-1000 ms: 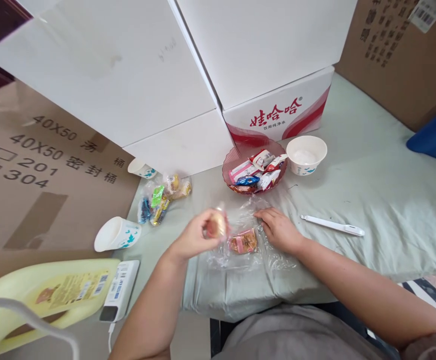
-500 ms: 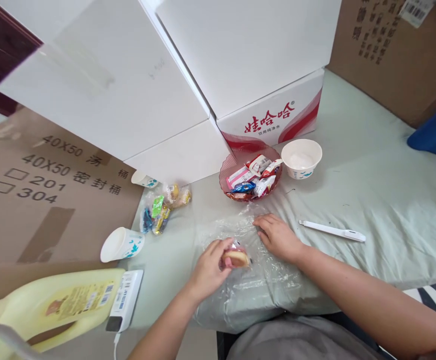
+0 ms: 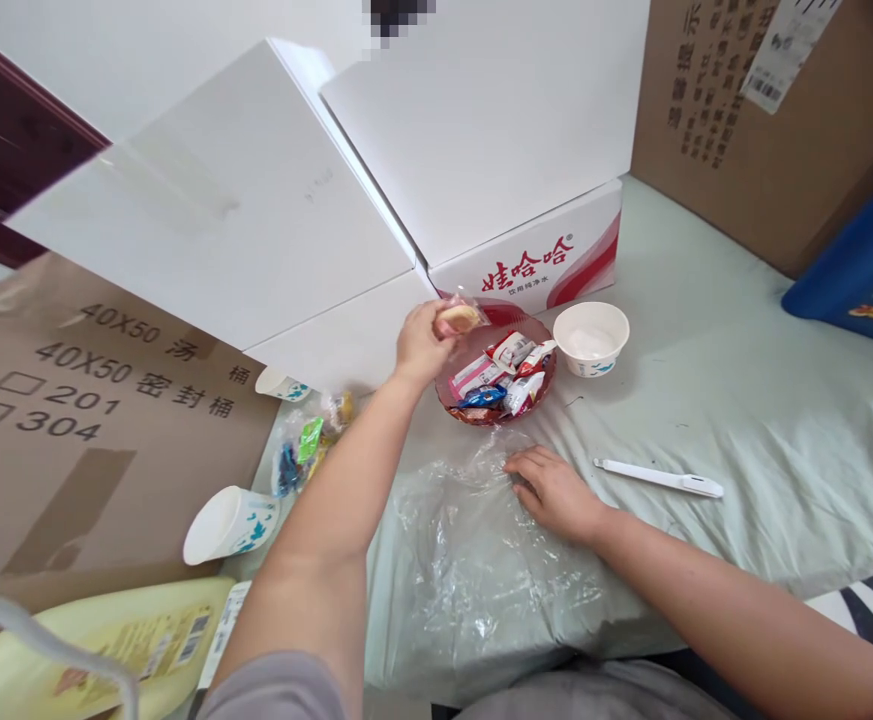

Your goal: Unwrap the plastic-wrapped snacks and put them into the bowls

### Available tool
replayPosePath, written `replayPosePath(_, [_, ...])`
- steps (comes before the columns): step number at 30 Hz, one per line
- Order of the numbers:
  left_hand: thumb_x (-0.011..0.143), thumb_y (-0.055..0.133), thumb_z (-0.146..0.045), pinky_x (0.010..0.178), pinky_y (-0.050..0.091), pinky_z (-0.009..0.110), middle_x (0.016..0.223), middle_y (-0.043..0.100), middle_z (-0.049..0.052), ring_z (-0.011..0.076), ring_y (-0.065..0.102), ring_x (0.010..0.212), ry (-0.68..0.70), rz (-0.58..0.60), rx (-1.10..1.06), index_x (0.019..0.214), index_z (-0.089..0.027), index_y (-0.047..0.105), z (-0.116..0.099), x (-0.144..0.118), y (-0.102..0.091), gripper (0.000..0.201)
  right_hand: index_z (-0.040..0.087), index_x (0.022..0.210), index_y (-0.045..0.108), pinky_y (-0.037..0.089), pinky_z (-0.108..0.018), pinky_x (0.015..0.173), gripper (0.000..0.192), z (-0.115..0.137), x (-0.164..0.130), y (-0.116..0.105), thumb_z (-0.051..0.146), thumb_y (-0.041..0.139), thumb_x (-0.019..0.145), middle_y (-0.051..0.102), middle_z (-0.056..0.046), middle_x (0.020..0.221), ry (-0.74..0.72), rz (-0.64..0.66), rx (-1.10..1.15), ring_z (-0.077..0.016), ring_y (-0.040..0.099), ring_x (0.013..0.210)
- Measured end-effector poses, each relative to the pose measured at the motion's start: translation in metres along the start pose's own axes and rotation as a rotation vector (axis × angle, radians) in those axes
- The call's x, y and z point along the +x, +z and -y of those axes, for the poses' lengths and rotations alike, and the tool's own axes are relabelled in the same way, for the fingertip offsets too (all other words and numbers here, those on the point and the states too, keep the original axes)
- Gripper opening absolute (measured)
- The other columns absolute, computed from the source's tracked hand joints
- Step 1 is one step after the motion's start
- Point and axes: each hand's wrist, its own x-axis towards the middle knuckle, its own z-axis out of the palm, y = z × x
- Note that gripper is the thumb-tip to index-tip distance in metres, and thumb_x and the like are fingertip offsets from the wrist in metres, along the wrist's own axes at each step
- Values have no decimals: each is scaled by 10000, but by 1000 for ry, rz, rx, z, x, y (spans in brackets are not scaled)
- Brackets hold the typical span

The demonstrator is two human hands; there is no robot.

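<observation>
My left hand [image 3: 422, 345] is closed on a small wrapped cake [image 3: 460, 318] in clear film, holding it above the back left rim of a red glass bowl [image 3: 447, 395]. Several wrapped snacks [image 3: 507, 370] lie inside the bowl, among them a blue packet and a pink one. My right hand [image 3: 552, 490] rests palm down on the front of the cloth, its fingers stretched out over the edge of a clear plastic bag [image 3: 481, 560]. Flat and crumpled, the bag spreads between my arms.
A white paper bowl [image 3: 592, 340] stands right of the red bowl, with a white box cutter [image 3: 661, 478] nearer me. At left are packaged snacks [image 3: 305, 445], a tipped paper cup [image 3: 233, 522] and a yellow jug [image 3: 106, 640]. White cartons [image 3: 526, 265] wall the back.
My left hand has carried the wrapped cake forward from the plastic bag to the red bowl's back edge. My right hand has stayed on the bag. The view has shifted slightly.
</observation>
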Motion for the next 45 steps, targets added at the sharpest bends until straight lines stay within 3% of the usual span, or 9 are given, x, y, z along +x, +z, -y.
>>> replayPosePath(13, [781, 706, -341, 929, 382, 457, 1161, 573, 162, 353, 492, 1119, -1, 225, 620, 1281, -188, 535, -5, -16, 26, 550, 137, 1117, 648, 466, -418, 964, 291, 1, 1, 0, 110, 572, 837, 681, -95, 1103, 20, 1, 20, -247, 565, 1054])
replayPosePath(17, [849, 631, -368, 954, 378, 448, 1179, 576, 159, 333, 485, 1153, 30, 232, 556, 1202, -180, 583, -10, -27, 26, 403, 148, 1106, 653, 467, -409, 953, 279, 0, 1, -1, 116, 574, 840, 685, -95, 1088, 1, -5, 15, -241, 571, 1048])
replayPosePath(22, [847, 591, -204, 950, 409, 423, 1169, 654, 114, 306, 548, 1151, 97, 529, 422, 1110, -208, 661, -11, -27, 23, 273, 158, 1079, 660, 472, -415, 937, 262, -2, 1, -1, 112, 574, 836, 688, -96, 1072, -17, -14, -1, -238, 580, 1032])
replayPosePath(25, [870, 522, -159, 949, 434, 392, 1121, 688, 85, 265, 591, 1093, 76, 485, 373, 1081, -204, 675, -17, -33, 8, 264, 162, 1074, 660, 474, -406, 942, 255, -4, 1, -1, 112, 575, 839, 687, -94, 1077, -39, -20, 1, -231, 581, 1036])
replayPosePath(30, [928, 440, -201, 988, 449, 362, 1052, 677, 79, 210, 583, 1059, 199, 19, 103, 1060, -196, 650, -46, -115, -19, 248, 158, 1107, 663, 444, -426, 995, 271, -1, -1, -1, 157, 595, 846, 660, -113, 1162, -66, 20, -112, -249, 551, 1119])
replayPosePath(33, [933, 439, -227, 923, 500, 354, 996, 687, 75, 200, 620, 982, 336, 240, 57, 1053, -204, 659, -52, -192, -10, 252, 164, 1242, 620, 354, -532, 1066, 468, 3, -5, 2, 318, 688, 805, 539, -152, 1376, -30, 47, -268, -350, 417, 1306])
replayPosePath(35, [929, 466, -250, 984, 475, 433, 1172, 658, 113, 247, 592, 1123, 226, 353, 150, 1160, -202, 637, -44, -233, 1, 292, 178, 1346, 553, 259, -616, 1097, 697, 6, -7, 7, 484, 731, 746, 424, -171, 1485, 38, 36, -366, -429, 278, 1392])
replayPosePath(40, [911, 530, -422, 1091, 300, 632, 1484, 430, 186, 370, 333, 1406, -171, 305, 338, 1376, -200, 494, 1, -276, 1, 517, 175, 1437, 455, 83, -704, 1109, 962, 8, -7, 15, 697, 702, 667, 320, -198, 1545, 167, 52, -476, -485, 95, 1443])
replayPosePath(45, [919, 504, -329, 1077, 396, 532, 1275, 597, 141, 295, 488, 1278, -98, 113, 158, 1191, -192, 608, 3, -294, -39, 323, 176, 1401, 485, 278, -638, 1096, 716, 22, -18, -17, 588, 614, 829, 332, -191, 1536, 132, 39, -382, -426, 244, 1428])
